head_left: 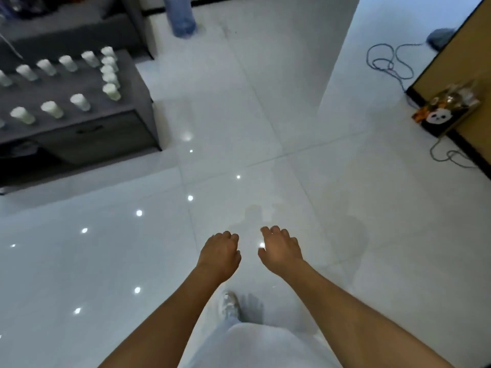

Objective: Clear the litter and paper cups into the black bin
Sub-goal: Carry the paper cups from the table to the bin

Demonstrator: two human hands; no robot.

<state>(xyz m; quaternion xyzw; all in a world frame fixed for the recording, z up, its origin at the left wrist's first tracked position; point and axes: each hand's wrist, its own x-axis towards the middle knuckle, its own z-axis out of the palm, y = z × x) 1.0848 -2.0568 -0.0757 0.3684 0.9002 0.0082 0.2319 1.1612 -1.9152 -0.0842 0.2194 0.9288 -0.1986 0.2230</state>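
White paper cups stand upright in rows on the grey desk at upper left, well apart from both hands. Left hand and right hand hang side by side over the glossy tiled floor, fingers loosely curled, holding nothing. A white shoe shows below them. A blue water bottle stands beyond the desk; a panda-printed box and looped cable lie at right.
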